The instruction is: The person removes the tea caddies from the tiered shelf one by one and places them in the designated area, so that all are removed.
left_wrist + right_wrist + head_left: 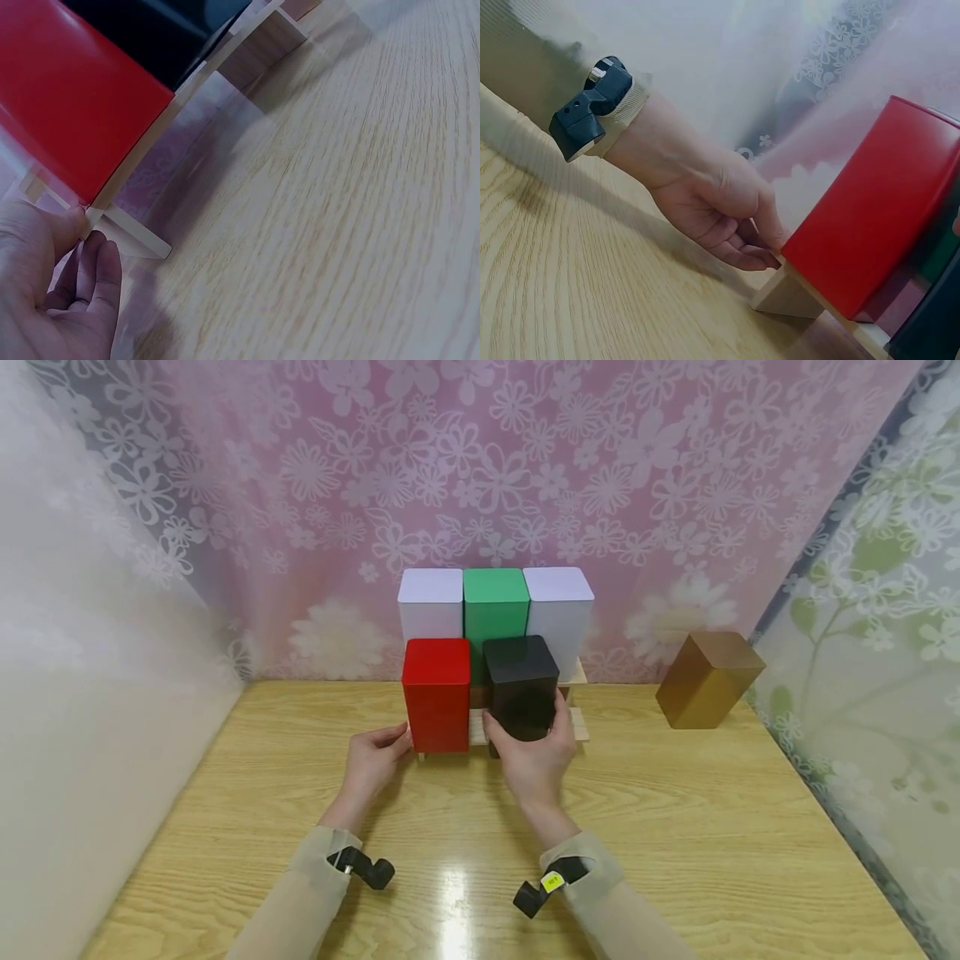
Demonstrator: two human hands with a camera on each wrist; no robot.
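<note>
Pink floral curtain behind a wood-grain table; near edge out of view. Item: wooden rack, two levels, near the middle of the table's back edge. Back row, left to right: left white box, green box, right white box, side by side. Front row: red box at the left end; black box to its right, a gap between them. Right hand: thumb and fingers pinching the black box from opposite sides, presumably to govern its position; whether its base bears fully on the rack cannot be told. Left hand: thumb and fingers pinching the rack's left front end beside the red box's lower corner, probably to steady it. Brown box: apart, near the table's back right corner. Room for moving: chiefly forward of the rack and toward the table's left and right edges; rearward, the back row limits travel.
</note>
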